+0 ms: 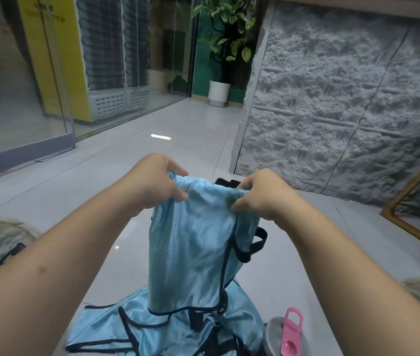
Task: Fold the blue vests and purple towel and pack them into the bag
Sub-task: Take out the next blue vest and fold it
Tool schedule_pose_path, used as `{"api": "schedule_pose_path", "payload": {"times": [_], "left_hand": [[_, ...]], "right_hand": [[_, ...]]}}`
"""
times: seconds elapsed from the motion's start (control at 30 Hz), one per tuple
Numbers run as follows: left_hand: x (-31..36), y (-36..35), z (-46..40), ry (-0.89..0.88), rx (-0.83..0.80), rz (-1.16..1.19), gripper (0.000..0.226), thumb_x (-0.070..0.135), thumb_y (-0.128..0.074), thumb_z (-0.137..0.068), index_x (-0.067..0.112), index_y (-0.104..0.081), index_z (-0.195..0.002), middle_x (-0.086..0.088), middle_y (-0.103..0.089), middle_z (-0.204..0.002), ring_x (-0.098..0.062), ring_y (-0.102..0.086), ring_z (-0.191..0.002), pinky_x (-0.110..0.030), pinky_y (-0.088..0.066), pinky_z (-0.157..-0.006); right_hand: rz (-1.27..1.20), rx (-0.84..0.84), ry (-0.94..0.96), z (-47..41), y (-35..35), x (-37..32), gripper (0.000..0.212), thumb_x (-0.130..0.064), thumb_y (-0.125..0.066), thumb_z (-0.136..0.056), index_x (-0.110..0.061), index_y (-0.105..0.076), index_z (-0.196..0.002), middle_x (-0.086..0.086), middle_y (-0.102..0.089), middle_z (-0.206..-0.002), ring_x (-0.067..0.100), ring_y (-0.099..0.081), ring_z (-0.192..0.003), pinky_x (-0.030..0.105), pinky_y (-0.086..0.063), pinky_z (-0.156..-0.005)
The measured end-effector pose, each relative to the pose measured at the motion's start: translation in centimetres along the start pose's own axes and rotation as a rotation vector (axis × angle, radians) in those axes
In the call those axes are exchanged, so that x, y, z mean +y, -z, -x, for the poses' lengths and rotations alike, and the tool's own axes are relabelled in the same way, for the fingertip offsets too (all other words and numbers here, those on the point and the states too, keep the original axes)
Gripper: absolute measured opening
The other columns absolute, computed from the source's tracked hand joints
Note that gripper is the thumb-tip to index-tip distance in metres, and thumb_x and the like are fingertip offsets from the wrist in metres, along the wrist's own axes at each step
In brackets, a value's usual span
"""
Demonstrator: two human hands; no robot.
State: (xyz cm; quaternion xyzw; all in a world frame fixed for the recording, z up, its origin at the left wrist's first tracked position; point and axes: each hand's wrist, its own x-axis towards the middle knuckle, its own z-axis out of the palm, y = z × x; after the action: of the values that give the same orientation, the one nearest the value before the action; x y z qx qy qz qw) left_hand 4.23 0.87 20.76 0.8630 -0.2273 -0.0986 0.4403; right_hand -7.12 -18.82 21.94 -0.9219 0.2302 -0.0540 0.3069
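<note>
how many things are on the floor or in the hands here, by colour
blue: 2, the held vest gripped by the left hand and the right hand, plus at least one more vest heaped on the floor
grey and pink: 1, a bottle
white: 1, a plant pot
total: 4

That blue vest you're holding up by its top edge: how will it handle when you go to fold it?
Probably floppy: the vest hangs limp from the left hand and right hand, bunching at each grip. Its sheen suggests slick cloth, so folds may slide apart. It looks thin and light, like the vests on the floor.
</note>
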Motion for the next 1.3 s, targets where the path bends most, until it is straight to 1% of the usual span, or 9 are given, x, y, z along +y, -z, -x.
{"api": "schedule_pose_path", "payload": {"times": [0.27,0.4,0.5,0.63,0.83,0.93,1.1,1.2,1.3], "left_hand": [[-0.6,1.0,-0.2,-0.038,0.006,-0.345,0.016,0.025,-0.084,-0.084,0.011,-0.078,-0.084,-0.010,-0.065,-0.077,-0.025,-0.056,-0.067,-0.028,-0.043,-0.057],[-2.2,2.0,-0.7,0.010,-0.061,0.031,0.031,0.034,-0.090,-0.072,0.007,-0.078,-0.081,-0.008,-0.070,-0.080,-0.027,-0.062,-0.081,-0.033,-0.048,-0.076],[-3.1,1.9,-0.9,0.027,-0.211,0.324,0.056,0.039,-0.087,-0.072,-0.003,-0.074,-0.106,-0.016,-0.078,-0.106,-0.030,-0.073,-0.105,-0.049,-0.051,-0.107],[-3.3,0.4,-0.6,0.066,-0.272,0.505,0.032,0.033,-0.053,-0.107,0.008,-0.070,-0.115,-0.009,-0.079,-0.106,-0.023,-0.076,-0.093,-0.048,-0.058,-0.090],[-4.9,-2.4,-0.4,0.351,-0.326,1.085,0.066,0.059,-0.045,-0.103,0.006,-0.083,-0.099,-0.015,-0.077,-0.110,-0.029,-0.077,-0.094,-0.041,-0.060,-0.088],[-6.4,-3.5,0.2,0.404,-0.446,1.161,0.074,0.071,-0.054,-0.091,0.006,-0.078,-0.116,-0.015,-0.074,-0.120,-0.031,-0.072,-0.110,-0.045,-0.050,-0.105],[-7.9,-3.6,0.3,0.269,-0.640,0.914,0.074,0.028,-0.100,-0.051,0.005,-0.076,-0.118,-0.015,-0.076,-0.111,-0.029,-0.075,-0.094,-0.038,-0.061,-0.083],[-7.9,-3.5,-0.2,0.268,-0.598,0.977,0.067,0.019,-0.097,-0.048,0.005,-0.077,-0.110,-0.014,-0.077,-0.100,-0.028,-0.075,-0.086,-0.038,-0.062,-0.082],[-6.9,-3.5,-0.3,0.260,-0.518,1.081,0.042,0.022,-0.082,-0.069,0.006,-0.078,-0.108,-0.015,-0.076,-0.097,-0.031,-0.075,-0.083,-0.042,-0.061,-0.081]], "right_hand": [[-0.142,-0.034,0.008,0.1,0.7,0.9,0.017,-0.017,-0.085,-0.072,-0.005,-0.077,-0.080,0.005,-0.060,-0.073,0.020,-0.050,-0.071,0.033,-0.037,-0.066],[-0.395,-0.171,0.025,-0.2,1.5,2.2,0.024,-0.010,-0.084,-0.076,0.005,-0.069,-0.087,0.013,-0.071,-0.085,0.024,-0.067,-0.079,0.034,-0.053,-0.076],[-0.585,-0.208,0.013,-0.1,1.7,2.9,0.023,0.000,-0.071,-0.090,-0.013,-0.069,-0.071,0.010,-0.072,-0.082,0.020,-0.069,-0.069,0.024,-0.053,-0.058],[-0.808,-0.212,-0.034,0.0,1.2,3.4,0.026,-0.002,-0.066,-0.094,-0.015,-0.069,-0.072,0.012,-0.073,-0.082,0.023,-0.070,-0.066,0.028,-0.057,-0.056],[-1.049,-0.155,-0.217,-0.2,-0.9,3.6,0.011,-0.009,-0.067,-0.092,-0.007,-0.070,-0.103,0.015,-0.074,-0.093,0.027,-0.072,-0.065,0.033,-0.061,-0.056],[-1.143,-0.156,-0.325,-0.6,-1.6,3.8,0.015,-0.013,-0.066,-0.092,-0.006,-0.070,-0.105,0.014,-0.075,-0.093,0.028,-0.071,-0.065,0.033,-0.061,-0.056],[-1.187,-0.222,-0.390,-0.7,-2.0,4.3,0.011,-0.013,-0.065,-0.090,-0.004,-0.066,-0.097,0.014,-0.072,-0.080,0.028,-0.069,-0.060,0.033,-0.061,-0.058],[-1.231,-0.222,-0.377,-0.5,-1.5,4.4,0.017,-0.017,-0.064,-0.095,-0.004,-0.068,-0.087,0.013,-0.072,-0.073,0.028,-0.070,-0.055,0.033,-0.061,-0.054],[-1.376,-0.159,-0.325,-0.5,-1.7,5.1,0.052,-0.050,-0.062,-0.099,0.000,-0.078,-0.097,0.018,-0.078,-0.095,0.034,-0.077,-0.078,0.044,-0.061,-0.077]]}}
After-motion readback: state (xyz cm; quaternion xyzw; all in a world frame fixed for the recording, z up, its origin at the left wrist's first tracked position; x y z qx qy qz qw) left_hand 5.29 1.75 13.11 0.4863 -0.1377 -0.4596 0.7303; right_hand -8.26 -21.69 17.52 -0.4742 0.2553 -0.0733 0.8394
